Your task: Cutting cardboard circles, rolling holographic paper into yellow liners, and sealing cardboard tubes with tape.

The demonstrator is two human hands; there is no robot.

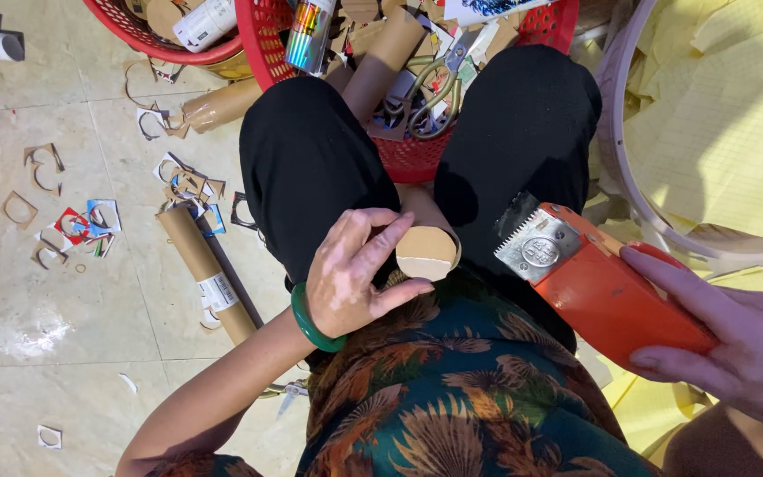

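Note:
My left hand holds a short cardboard tube piece capped with a tan disc over my lap, fingers wrapped around its side. A green bangle sits on that wrist. My right hand grips an orange tape dispenser whose toothed metal blade points toward the disc, a short gap apart. My black trouser legs lie below both hands.
A red basket between my knees holds cardboard tubes and green-handled scissors. A long cardboard tube and cut cardboard scraps lie on the tiled floor at left. A round tub of yellow paper stands at right.

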